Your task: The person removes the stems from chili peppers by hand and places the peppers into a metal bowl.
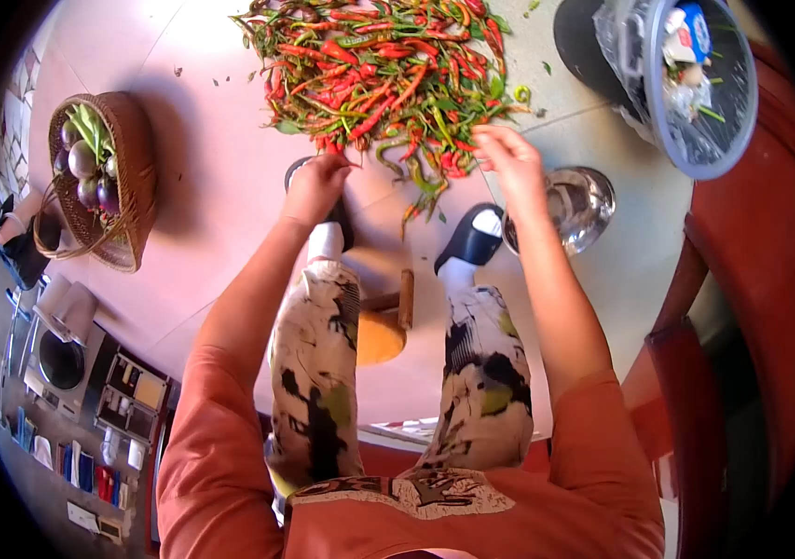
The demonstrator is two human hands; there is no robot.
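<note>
A heap of red and green chili peppers [374, 79] with stems and leaves lies on the floor in front of my feet. At its near left edge my left hand [316, 189] is closed in a pinch, with a red chili pepper at its fingertips and a thin stem sticking out to the side. My right hand [514, 166] hovers at the near right edge of the heap, fingers pinched together; what they hold, if anything, is too small to make out. Partly behind my right forearm stands a shiny metal bowl [586, 207].
A bin [750, 102] lined with a plastic bag and holding rubbish stands at the upper right. On the left sits a wicker basket [141, 177] of eggplants and green vegetables. Dark red furniture [789, 261] lines the right side. My slippered feet flank the heap's near edge.
</note>
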